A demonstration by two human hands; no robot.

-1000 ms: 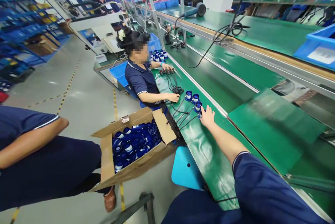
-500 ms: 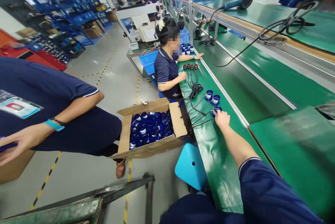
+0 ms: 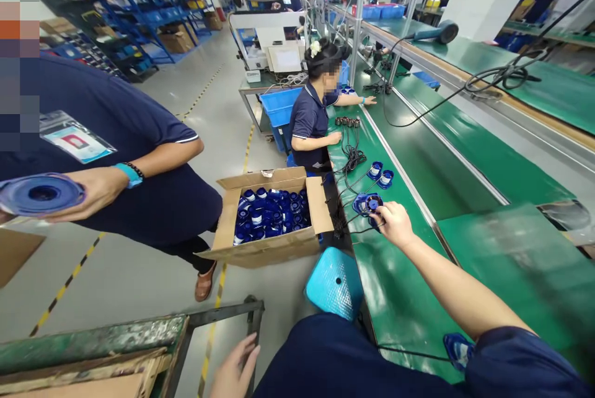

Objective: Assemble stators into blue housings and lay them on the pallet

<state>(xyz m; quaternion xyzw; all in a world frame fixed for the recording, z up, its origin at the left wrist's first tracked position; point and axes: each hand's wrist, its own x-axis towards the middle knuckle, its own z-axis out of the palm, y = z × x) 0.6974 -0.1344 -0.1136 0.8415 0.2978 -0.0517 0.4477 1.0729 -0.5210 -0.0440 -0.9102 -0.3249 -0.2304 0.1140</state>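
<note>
My right hand [image 3: 394, 224] reaches over the green bench [image 3: 395, 274], its thumb and fingers pinching a blue round plastic housing [image 3: 373, 202] with a dark centre. A wider blue piece shows right beside it; I cannot tell whether they are joined. Just beyond stand two blue housings [image 3: 385, 178] with white labels, black cords running from them. My left hand [image 3: 236, 368] hangs low at the bottom edge, fingers extended, holding nothing. Close to my right sleeve lies another blue housing [image 3: 459, 350] with a black cord.
A carton [image 3: 274, 249] full of blue housings stands left of the bench, near a turquoise stool [image 3: 335, 283]. At left a co-worker holds a blue ring-shaped part [image 3: 44, 193]. Another co-worker [image 3: 309, 116] sits beside bundled black cords [image 3: 354, 159]. A metal-framed cart [image 3: 176, 330] is lower left.
My left hand has come into view at the bottom. The housing in my right hand is now tilted towards me. The left co-worker's blue part has risen into fuller view.
</note>
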